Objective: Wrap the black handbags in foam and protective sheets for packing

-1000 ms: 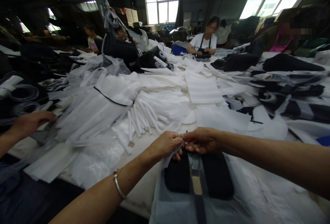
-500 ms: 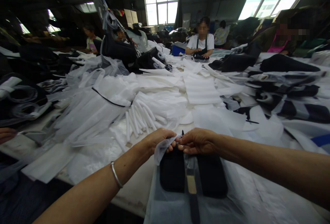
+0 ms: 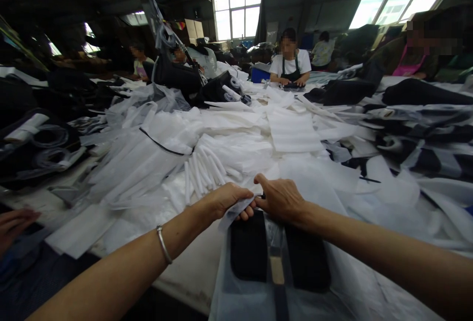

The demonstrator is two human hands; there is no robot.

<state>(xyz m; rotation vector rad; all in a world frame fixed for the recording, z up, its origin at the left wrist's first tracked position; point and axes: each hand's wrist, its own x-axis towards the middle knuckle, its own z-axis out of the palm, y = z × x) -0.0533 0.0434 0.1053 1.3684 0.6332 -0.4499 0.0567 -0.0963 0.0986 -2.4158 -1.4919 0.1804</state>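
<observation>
My left hand [image 3: 232,200] is closed on a piece of translucent plastic film [image 3: 236,212], fingers curled in a pinch. Right beside it, nearly touching, my right hand [image 3: 281,200] is closed with its back to me. A small black tip shows at its fingers; what that hand holds is mostly hidden. Below both hands lies a flat black padded item [image 3: 248,257] with rounded corners. Down its middle runs a strap [image 3: 281,304] with a tan patch [image 3: 277,270], partly wrapped in clear film. Cloudy plastic sheeting [image 3: 240,301] surrounds the black item.
White foam tubes [image 3: 201,171] lie bundled ahead, beside heaped plastic bags [image 3: 148,163] and white foam sheets [image 3: 293,129]. Black bags [image 3: 177,72] are piled farther off. Several co-workers sit around; another person's hand [image 3: 15,225] is at the left edge.
My right hand has turned so its back faces me, its thumb side raised. My left hand keeps its pinch on the film. The view has shifted slightly left.
</observation>
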